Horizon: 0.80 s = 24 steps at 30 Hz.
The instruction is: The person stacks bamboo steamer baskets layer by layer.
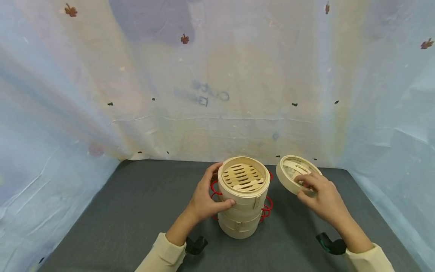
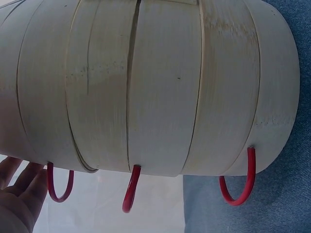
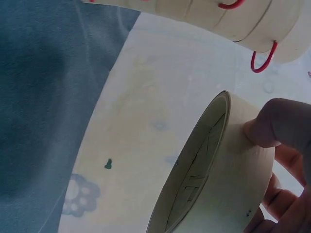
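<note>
A stack of round bamboo steamer baskets [image 1: 239, 217] stands on the dark table, with red loop handles [image 2: 242, 191] along its sides. The top basket has no cover, and its slotted base [image 1: 242, 176] shows from above. My left hand [image 1: 204, 200] grips the upper part of the stack, thumb across the near side and fingers round the far left. To the right of the stack, my right hand [image 1: 324, 196] holds a bamboo steamer lid [image 1: 287, 179] tilted in the air. In the right wrist view the thumb presses the side of the lid [image 3: 238, 170].
The dark cloth-covered table [image 1: 153, 211] ends at a pale patterned sheet [image 1: 217, 124] hanging behind it and along both sides. Black wrist mounts [image 1: 196, 245] show at both wrists, close above the tabletop.
</note>
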Motion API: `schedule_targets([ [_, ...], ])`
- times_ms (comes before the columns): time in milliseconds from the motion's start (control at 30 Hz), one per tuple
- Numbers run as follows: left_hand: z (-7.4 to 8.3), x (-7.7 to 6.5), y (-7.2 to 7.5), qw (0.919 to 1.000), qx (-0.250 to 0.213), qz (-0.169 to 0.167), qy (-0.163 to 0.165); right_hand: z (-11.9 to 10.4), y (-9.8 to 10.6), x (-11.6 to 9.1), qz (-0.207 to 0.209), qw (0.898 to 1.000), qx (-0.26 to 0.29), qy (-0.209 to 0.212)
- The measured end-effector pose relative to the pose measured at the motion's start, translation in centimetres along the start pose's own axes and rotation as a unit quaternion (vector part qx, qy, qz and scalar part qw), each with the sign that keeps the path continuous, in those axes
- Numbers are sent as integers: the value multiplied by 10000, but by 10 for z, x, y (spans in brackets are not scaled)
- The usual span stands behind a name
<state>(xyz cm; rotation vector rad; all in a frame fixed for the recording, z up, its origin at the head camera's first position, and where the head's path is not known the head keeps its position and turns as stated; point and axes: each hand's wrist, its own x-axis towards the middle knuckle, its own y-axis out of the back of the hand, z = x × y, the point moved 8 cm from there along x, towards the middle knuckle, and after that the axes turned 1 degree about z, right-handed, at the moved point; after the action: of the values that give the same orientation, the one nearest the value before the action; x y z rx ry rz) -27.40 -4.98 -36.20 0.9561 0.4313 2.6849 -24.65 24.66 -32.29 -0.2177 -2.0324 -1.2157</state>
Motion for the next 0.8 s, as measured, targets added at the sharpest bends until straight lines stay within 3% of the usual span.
schedule_targets([
  [800,1,0,1,9998,108,-5,193,-26,12,36,83,9995,149,275],
])
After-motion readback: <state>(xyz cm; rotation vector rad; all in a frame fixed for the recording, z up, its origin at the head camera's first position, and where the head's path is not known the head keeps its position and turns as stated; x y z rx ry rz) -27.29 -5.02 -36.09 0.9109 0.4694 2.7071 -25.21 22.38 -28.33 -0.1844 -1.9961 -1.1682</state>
